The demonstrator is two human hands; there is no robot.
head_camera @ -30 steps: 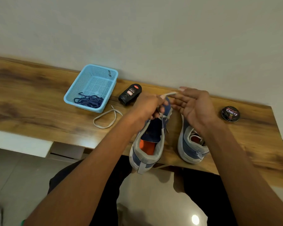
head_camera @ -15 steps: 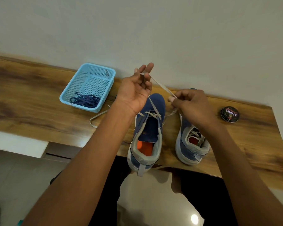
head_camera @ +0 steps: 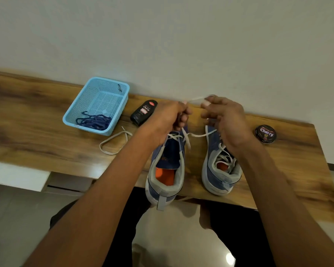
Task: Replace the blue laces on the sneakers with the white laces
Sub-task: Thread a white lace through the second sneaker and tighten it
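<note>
Wall: pale plaster wall point(head_camera: 181, 35) fills the upper half, behind both grips.
Bench: wooden bench point(head_camera: 27, 128) runs under the grips, against the wall, its near edge toward the person.
Left sneaker: blue-grey left sneaker point(head_camera: 166, 170) lies directly below the left grip, heel overhanging the bench edge, orange insole showing; only its lowest eyelets carry lace.
Right sneaker: right sneaker point(head_camera: 218, 170) stands below the right grip, just beside the first, already laced in white.
Basket: light blue basket point(head_camera: 85, 105) sits well left of the left grip, near the wall.
Blue laces: blue laces point(head_camera: 94, 121) lie heaped in the basket's near corner, far from both grips.
Bottle: black polish bottle point(head_camera: 143, 114) lies just left of the left grip.
Tin: round polish tin point(head_camera: 265, 134) rests to the right of the right grip, apart from it.
Spare lace: spare white lace point(head_camera: 114, 143) loops on the bench below and left of the left grip.
White lace: white lace point(head_camera: 197, 135) runs from the left sneaker's eyelets up into both grips, one short span stretched between them.
Left grip: left hand point(head_camera: 168, 120), fingers curled, pinching the white lace.
Right grip: right hand point(head_camera: 228, 120), fingertips closed on the lace's end.
</note>
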